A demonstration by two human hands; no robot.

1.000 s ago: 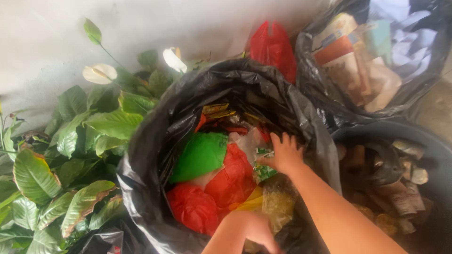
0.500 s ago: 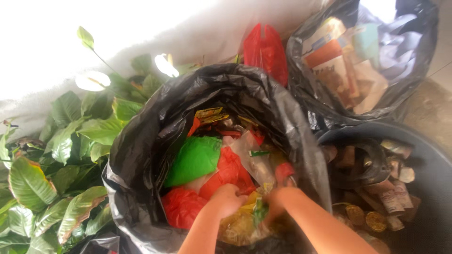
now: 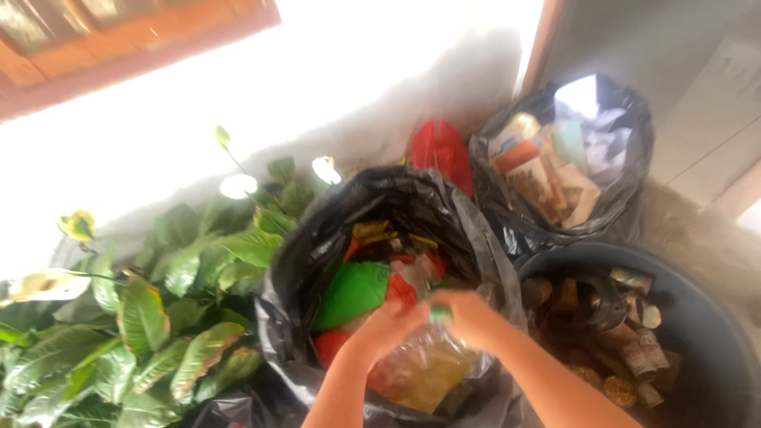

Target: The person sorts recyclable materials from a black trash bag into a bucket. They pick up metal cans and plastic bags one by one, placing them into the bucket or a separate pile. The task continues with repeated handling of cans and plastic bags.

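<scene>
An open black rubbish bag (image 3: 317,254) holds green (image 3: 353,289) and red plastic bags and wrappers. Over its near side my left hand (image 3: 390,321) and my right hand (image 3: 468,313) meet, both gripping the top of a clear plastic bag (image 3: 424,372) with yellowish contents. That clear bag hangs just below my hands, lifted above the other rubbish. A small green scrap shows between my fingers.
A leafy plant with white flowers (image 3: 174,301) fills the left. A second black bag (image 3: 626,190) of cartons and paper stands at back right, a red bag (image 3: 440,150) beside it. A dark round bin (image 3: 713,341) with cans and rubbish sits at right.
My hands have come together and risen, pulling the clear bag up out of the rubbish. The camera has tilted up and back, showing more wall and a window frame.
</scene>
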